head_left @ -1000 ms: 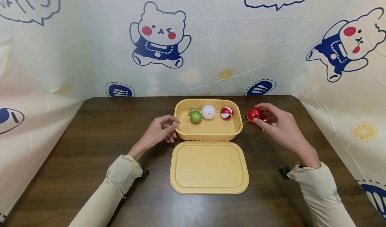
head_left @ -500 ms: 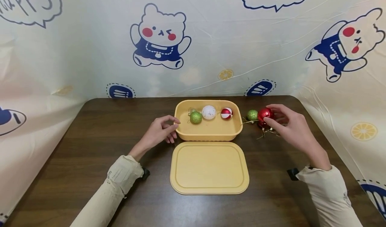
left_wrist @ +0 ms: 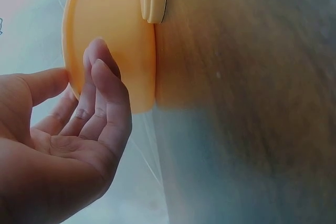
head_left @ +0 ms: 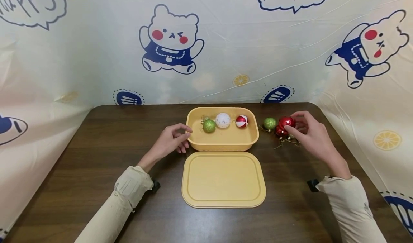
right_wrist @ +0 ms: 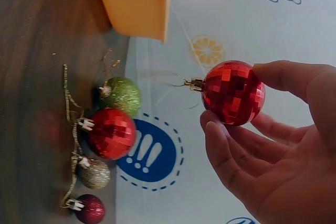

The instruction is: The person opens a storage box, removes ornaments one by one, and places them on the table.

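My right hand (head_left: 309,135) pinches a shiny red Christmas bauble (right_wrist: 233,93) with mirror-like facets and a gold cap, thumb on one side and fingers on the other. It is raised above the table. Under it lie a second red faceted bauble (right_wrist: 112,134), a glittery green bauble (right_wrist: 122,97), a small gold bauble (right_wrist: 94,174) and a small dark red one (right_wrist: 91,209). My left hand (head_left: 171,139), fingers loosely bent, touches the left end of the open yellow box (head_left: 222,139). Inside are a green bauble (head_left: 209,125), a white one (head_left: 223,120) and a red-and-white one (head_left: 242,121).
A flat yellow lid (head_left: 224,179) lies in front of the box on the dark wooden table (head_left: 96,146). Behind the table hangs a printed cloth (head_left: 226,49) with cartoon bears. Gold strings (right_wrist: 68,98) trail from the loose baubles.
My right hand has moved to the right with the red bauble, then stayed nearly still. The loose green bauble has come into sight. My left hand and the box keep their places.
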